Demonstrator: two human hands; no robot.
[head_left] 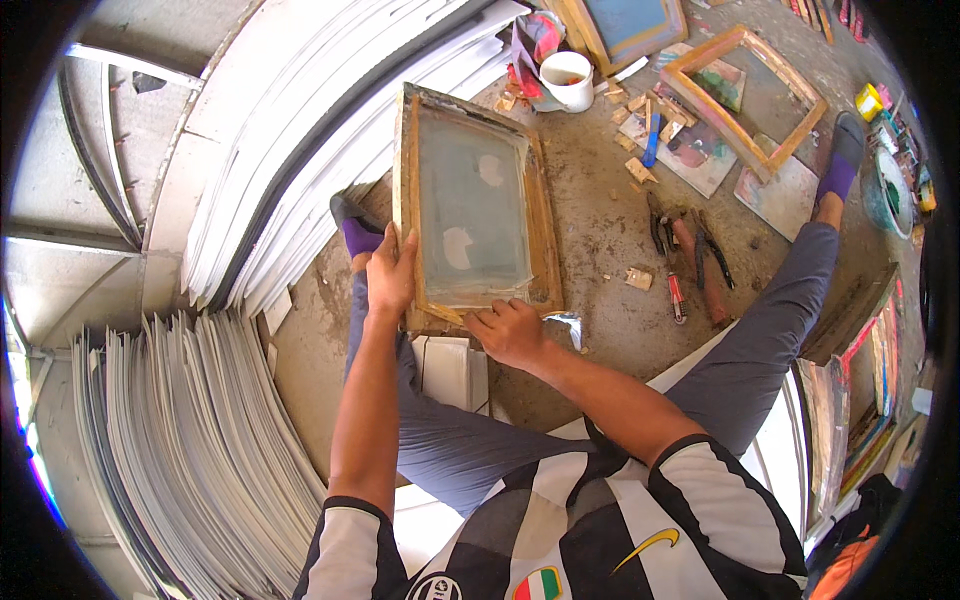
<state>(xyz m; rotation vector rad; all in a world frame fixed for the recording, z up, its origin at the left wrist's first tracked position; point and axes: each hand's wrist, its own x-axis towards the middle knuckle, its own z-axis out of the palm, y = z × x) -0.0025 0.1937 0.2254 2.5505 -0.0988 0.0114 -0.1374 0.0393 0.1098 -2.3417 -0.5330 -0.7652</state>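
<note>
Over the stained floor (600,225), a wooden-framed mesh screen (470,205) runs lengthwise away from the left hand (391,272) clasping its left side and right hand (510,333) pinching its near edge.

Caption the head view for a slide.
Left hand grips a wooden-framed grey panel, with the right hand at its near edge.

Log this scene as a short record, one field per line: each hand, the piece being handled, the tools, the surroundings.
Left hand: gripping the left edge of a wooden frame
Right hand: fingers curled at its lower edge; exact grip unclear
Panel: grey, inside that frame, two pale patches
Tools: dark hand tools and a red-handled tool, on the floor
Beyond: white bucket, second wooden frame
Left side: stacked white sheets
</note>
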